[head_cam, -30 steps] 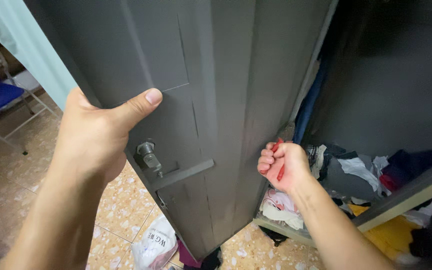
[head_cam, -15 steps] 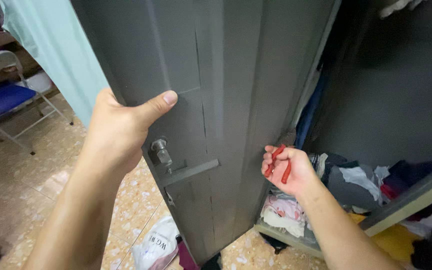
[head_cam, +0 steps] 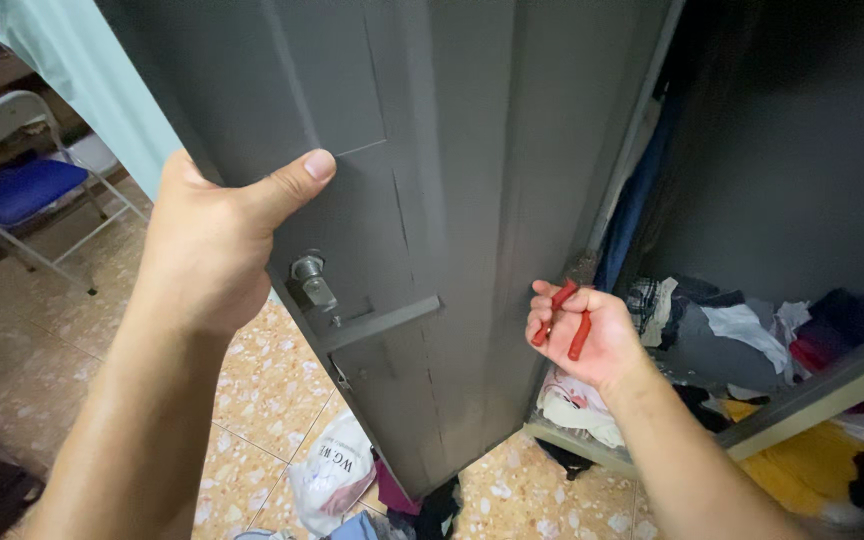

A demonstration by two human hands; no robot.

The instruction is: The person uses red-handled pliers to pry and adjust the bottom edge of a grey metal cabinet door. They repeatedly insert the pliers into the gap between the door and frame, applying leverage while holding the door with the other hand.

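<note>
My left hand [head_cam: 217, 240] grips the free edge of a grey metal cabinet door [head_cam: 452, 170], thumb across its front face just above the round lock [head_cam: 309, 277] and flat handle bar [head_cam: 380, 322]. My right hand [head_cam: 582, 335] is palm up beside the door's hinge side, at the mouth of the cabinet, with fingers loosely curled around two small red stick-shaped pieces [head_cam: 570, 320]. The door stands open, and the dark cabinet interior [head_cam: 792, 150] lies to the right.
Crumpled clothes [head_cam: 722, 335] in several colours fill the cabinet shelf [head_cam: 812, 395], with yellow fabric [head_cam: 802, 470] below. A white plastic bag [head_cam: 332, 475] lies on the speckled tile floor by the door. A folding chair with a blue seat [head_cam: 22, 190] stands at left by a pale green curtain [head_cam: 92, 90].
The view has shifted a little and both hands sit slightly further right in frame. My right hand has turned more palm up, showing the red pieces. The left hand's hold on the door is unchanged.
</note>
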